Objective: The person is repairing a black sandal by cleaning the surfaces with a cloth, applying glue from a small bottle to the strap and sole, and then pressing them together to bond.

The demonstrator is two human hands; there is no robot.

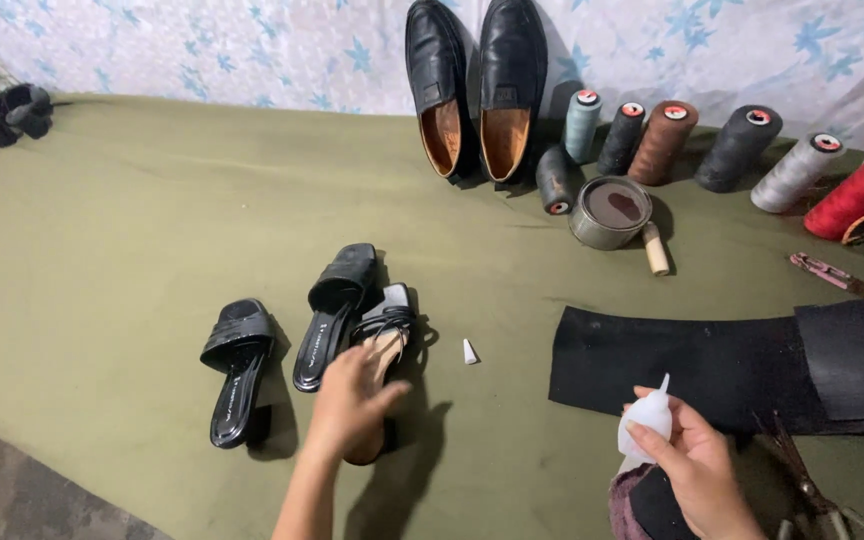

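Note:
My left hand [350,400] rests on a black strappy sandal [384,335] lying on the olive green cloth [132,220], gripping it near its tan insole. Just left of it lie two more black slip-on sandals, one [334,312] close beside it and one [237,365] further left. My right hand [690,468] holds a small white squeeze bottle [647,425] with its nozzle pointing up. The bottle's small white cap [469,351] lies on the cloth between my hands.
A pair of black leather shoes [474,90] leans on the patterned wall. Several thread cones [737,148] and an open tin [610,212] stand at the back right. Black sheet material [712,365] lies at right, scissors [802,490] at bottom right.

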